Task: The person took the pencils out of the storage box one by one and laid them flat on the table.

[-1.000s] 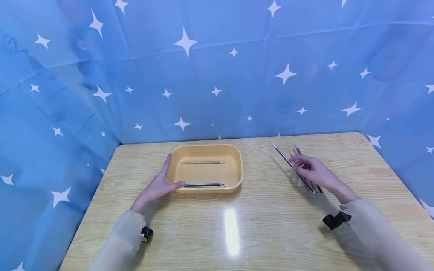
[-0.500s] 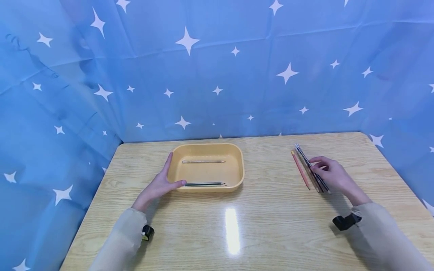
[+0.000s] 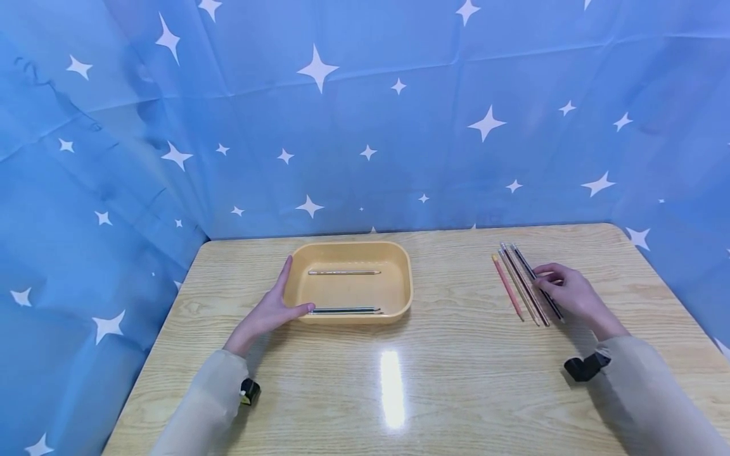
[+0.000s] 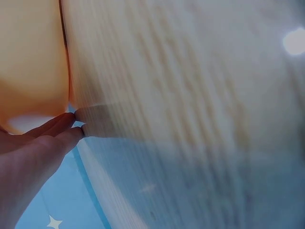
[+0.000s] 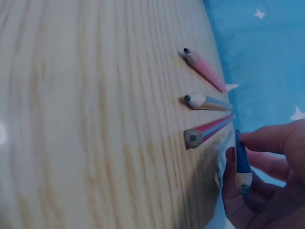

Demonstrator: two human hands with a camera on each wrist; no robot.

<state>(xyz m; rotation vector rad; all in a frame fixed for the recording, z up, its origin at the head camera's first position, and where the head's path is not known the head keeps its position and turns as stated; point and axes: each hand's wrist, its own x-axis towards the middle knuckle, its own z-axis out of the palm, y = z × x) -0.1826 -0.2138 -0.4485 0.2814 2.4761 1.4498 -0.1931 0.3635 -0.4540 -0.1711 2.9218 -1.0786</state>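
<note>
My left hand (image 3: 270,313) rests at the left end of a yellow plastic tray (image 3: 342,292), fingers straight along its outer side and thumb over the front rim. In the left wrist view, the fingertips touch the tray wall (image 4: 35,52). Inside the tray lie a brownish pencil (image 3: 345,273) at the back and dark pencils (image 3: 346,310) along the front. My right hand (image 3: 573,294) pinches a dark blue pencil (image 5: 242,164) between thumb and fingers. To its left are a pink pencil (image 3: 507,288), a tan pencil (image 3: 521,291) and a reddish striped pencil (image 5: 207,131).
The wooden table (image 3: 342,380) carries a bright light reflection near the front. A blue curtain (image 3: 371,114) with white stars hangs behind its back edge and down the left side.
My right hand has moved right with the dark pencil, from slanting across the bunch to lying at its right side. The other pencils now lie more spread apart. My left hand stays at the tray.
</note>
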